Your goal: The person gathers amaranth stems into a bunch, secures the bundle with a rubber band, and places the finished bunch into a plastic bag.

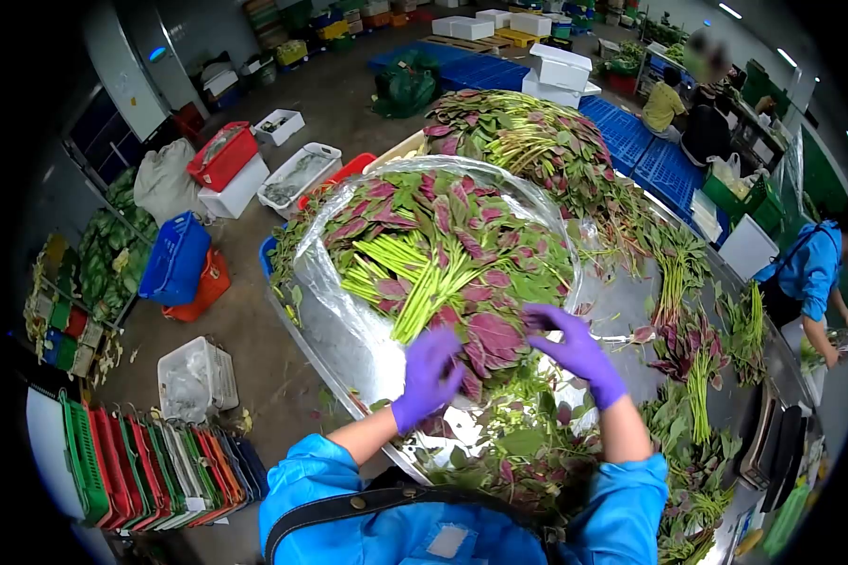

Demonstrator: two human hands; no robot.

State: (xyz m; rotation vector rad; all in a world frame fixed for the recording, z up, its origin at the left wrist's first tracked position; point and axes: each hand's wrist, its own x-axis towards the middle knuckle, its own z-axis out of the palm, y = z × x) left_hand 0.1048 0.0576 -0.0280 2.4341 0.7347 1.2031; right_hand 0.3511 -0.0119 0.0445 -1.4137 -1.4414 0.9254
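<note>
A bundle of red-and-green amaranth (488, 344) lies on a big heap of the same greens inside a clear plastic bag (334, 299), its pale green stems fanned toward the upper left. My left hand (430, 375), in a purple glove, is by the stem ends at the near side of the bundle, fingers apart. At the bundle's right side, my gloved right hand (573, 350) has its fingers stretched over the leaf edges and its thumb apart. Between my forearms, loose leaves and cut stem bits (528, 424) cover the metal table (631, 299).
Another amaranth pile (528, 137) stands behind the bag. Separate bunches (697, 372) lie along the table's right side. A co-worker in blue (810, 268) works at far right. Stacked crates (160, 461) and a white basket (198, 377) are on the floor at left.
</note>
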